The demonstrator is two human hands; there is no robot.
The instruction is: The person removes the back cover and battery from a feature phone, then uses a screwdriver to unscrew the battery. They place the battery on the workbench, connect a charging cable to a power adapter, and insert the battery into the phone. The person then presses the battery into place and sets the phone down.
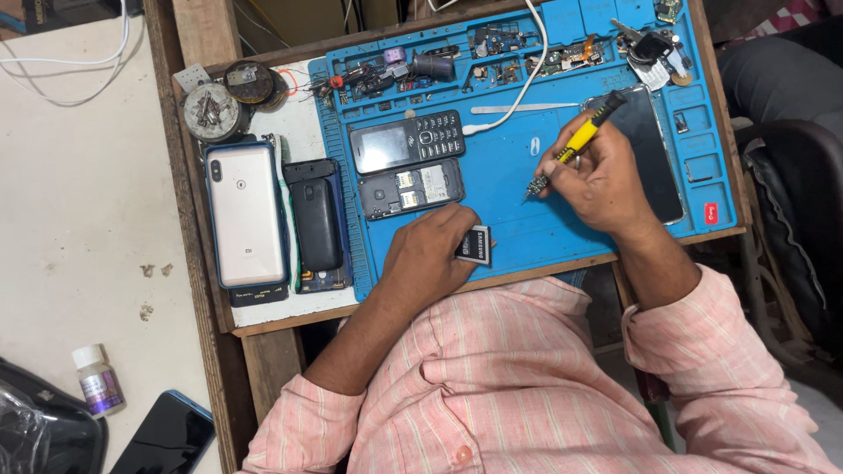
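The right hand [597, 180] gripped a yellow screwdriver [575, 140] over the blue mat [509, 167]; the left hand [430, 250] pressed a small battery [477, 246] near the bench's front edge.

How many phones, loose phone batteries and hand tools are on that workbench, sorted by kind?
Keypad phones: 2, one whole, one with its back open
Touchscreen phones: 3, gold-backed, black-cased, dark one face up
Loose batteries: 1, under the left hand
Hand tools: 2, yellow-handled tool in the right hand, tweezers
Total: 8
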